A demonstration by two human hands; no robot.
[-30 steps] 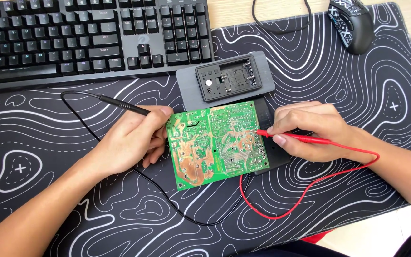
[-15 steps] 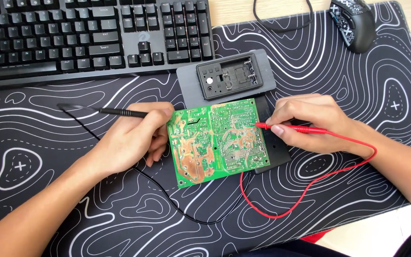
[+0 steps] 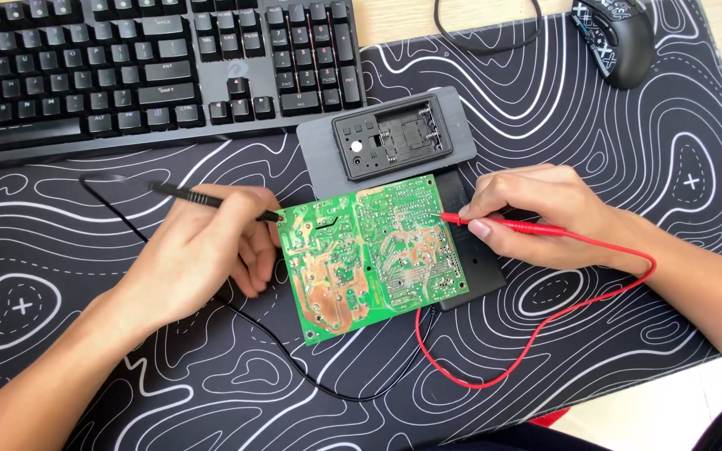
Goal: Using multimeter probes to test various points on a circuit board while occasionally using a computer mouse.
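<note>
- Head view: your left hand (image 3: 198, 255) pinches the black probe (image 3: 211, 200), fingers closed around it, tip at the left edge of the green circuit board (image 3: 369, 255).
- Your right hand (image 3: 545, 213) grips the red probe (image 3: 495, 224) between thumb and fingers, tip touching the board's upper right.
- The board lies mid-mat, on the patterned desk mat (image 3: 587, 125), just below a grey meter case (image 3: 390, 138) and keyboard (image 3: 144, 67).

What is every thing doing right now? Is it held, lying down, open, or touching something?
Green circuit board: lying solder side up, both probe tips touching it.
Black test probe: held in left hand, tip at board's left edge.
Red test probe: held in right hand, tip on board's right part.
Grey rectangular meter case: lying with back compartment open.
Black keyboard: untouched.
Black mouse: untouched.
</note>
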